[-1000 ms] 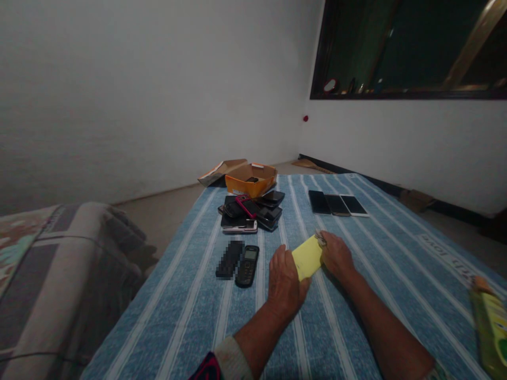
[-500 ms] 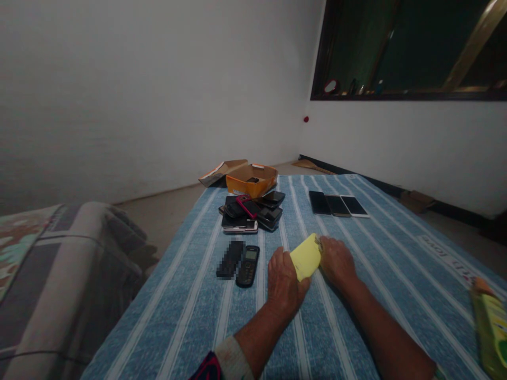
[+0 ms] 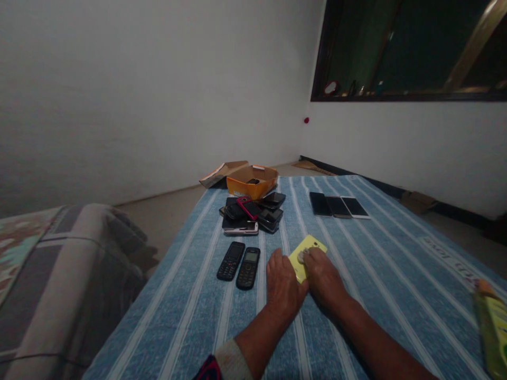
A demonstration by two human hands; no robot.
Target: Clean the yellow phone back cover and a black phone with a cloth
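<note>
A yellow phone (image 3: 311,244) lies tilted on the blue striped cloth (image 3: 190,316), its rear camera spot near the upper right corner. My left hand (image 3: 283,279) grips its lower left edge, fingers together. In my right hand (image 3: 322,274) is a small pale wad (image 3: 301,256), pinched in the fingers and pressed on the phone's yellow face. Two black keypad phones, one at the left (image 3: 231,261) and one nearer my left hand (image 3: 248,268), lie side by side. Beyond them is a pile of dark phones (image 3: 237,222) with a pink-edged one (image 3: 248,207) on top.
An open orange box (image 3: 249,189) stands behind the pile. Three flat phones (image 3: 338,206) lie side by side at the back right. A yellow-green packet (image 3: 493,332) sits at the right edge. To the left is a cloth-covered surface (image 3: 71,285).
My right hand has moved left from the phone's far right edge onto its face, uncovering the corner with the camera spot. My left hand stays at the lower left edge.
</note>
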